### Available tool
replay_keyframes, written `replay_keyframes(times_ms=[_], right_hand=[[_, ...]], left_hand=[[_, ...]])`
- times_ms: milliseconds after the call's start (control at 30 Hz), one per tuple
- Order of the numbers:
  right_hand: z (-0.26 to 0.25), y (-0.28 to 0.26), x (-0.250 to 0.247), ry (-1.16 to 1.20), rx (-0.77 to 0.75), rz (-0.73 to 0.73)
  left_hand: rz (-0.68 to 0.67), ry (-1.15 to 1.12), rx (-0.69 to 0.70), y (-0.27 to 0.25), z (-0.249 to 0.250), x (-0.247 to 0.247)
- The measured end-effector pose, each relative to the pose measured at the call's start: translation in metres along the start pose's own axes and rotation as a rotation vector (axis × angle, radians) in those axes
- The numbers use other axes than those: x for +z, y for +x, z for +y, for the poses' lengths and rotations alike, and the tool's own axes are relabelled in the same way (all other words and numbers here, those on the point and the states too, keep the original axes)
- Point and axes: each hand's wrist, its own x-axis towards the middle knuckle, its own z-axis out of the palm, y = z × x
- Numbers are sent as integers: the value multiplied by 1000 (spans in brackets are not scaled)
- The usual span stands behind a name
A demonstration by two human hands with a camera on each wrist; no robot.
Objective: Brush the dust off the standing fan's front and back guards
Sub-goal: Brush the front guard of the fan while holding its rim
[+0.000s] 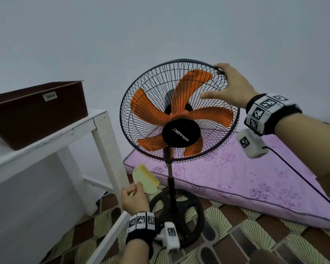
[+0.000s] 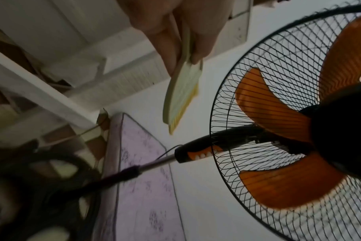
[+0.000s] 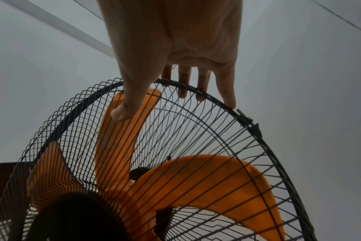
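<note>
A patterned floor (image 1: 255,235) is carrying the fan's round base (image 1: 176,212), a purple mattress (image 1: 236,178) at right, and a white table (image 1: 46,134) holding a dark red bin (image 1: 36,111) at left

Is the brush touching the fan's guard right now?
No, the left hand holds the brush low beside the pole, apart from the guard.

brush (image 2: 182,91) handle hidden in left hand (image 2: 175,24) | fan base (image 2: 41,187) blurred | right hand (image 3: 171,32) cut off at top edge
</note>
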Motion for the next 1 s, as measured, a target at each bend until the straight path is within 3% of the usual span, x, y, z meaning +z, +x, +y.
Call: replay_keyframes(times_ms=[167,233,333,467,567,767,867,1000], right_hand=[[1,-1,0,3,-8,-6],[1,-1,2,5,-11,5],[2,-2,0,-5,-20,14],[3,-3,0,-4,-36,15],[4,-3,-3,-7,-25,14],[-1,-2,-2,-53,-35,6],[1,-2,0,-52,-32,17],[4,-3,2,-43,-51,30]], left_hand=[[-179,-173,256,-40,27,4],[-194,-263,240,-47,32,16],[-178,-348,77,-37,21,36],[76,-218,-97,-10,-1,39],[169,-230,-56,-17,9,26],[-34,-345,152,-67,14,34],[-89,-340,134,-64,14,50],[12,-239,92,-22,-1,51]])
